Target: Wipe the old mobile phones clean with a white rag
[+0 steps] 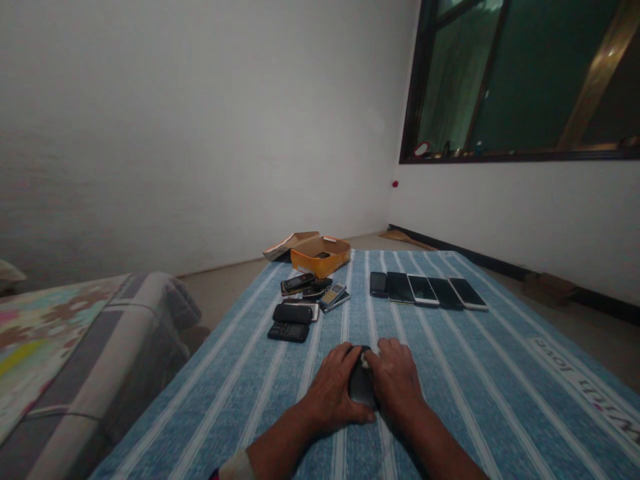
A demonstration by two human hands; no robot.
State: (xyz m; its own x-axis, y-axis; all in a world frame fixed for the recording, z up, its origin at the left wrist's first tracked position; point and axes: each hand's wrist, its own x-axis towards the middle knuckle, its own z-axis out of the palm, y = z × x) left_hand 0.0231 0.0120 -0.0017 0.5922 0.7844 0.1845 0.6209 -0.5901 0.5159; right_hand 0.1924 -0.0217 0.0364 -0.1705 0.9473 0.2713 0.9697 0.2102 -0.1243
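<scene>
A dark mobile phone [362,388] lies on the striped blue cloth, back or face I cannot tell, between my two hands. My left hand [331,390] is closed round its left side, with the thumb across the near end and the fingers at the far end. On the other side, my right hand [397,379] has its fingers curled and its thumb pressed near the phone's top. A small pale spot shows by that thumb tip; what it is, I cannot make out.
Several older phones [289,331] lie in a loose pile at the left. A row of smartphones [423,291] lies flat at the right. Behind the pile stands an orange box [323,265] with its lid [287,245] beside it. A bed [95,360] flanks the blue-striped cloth [450,387].
</scene>
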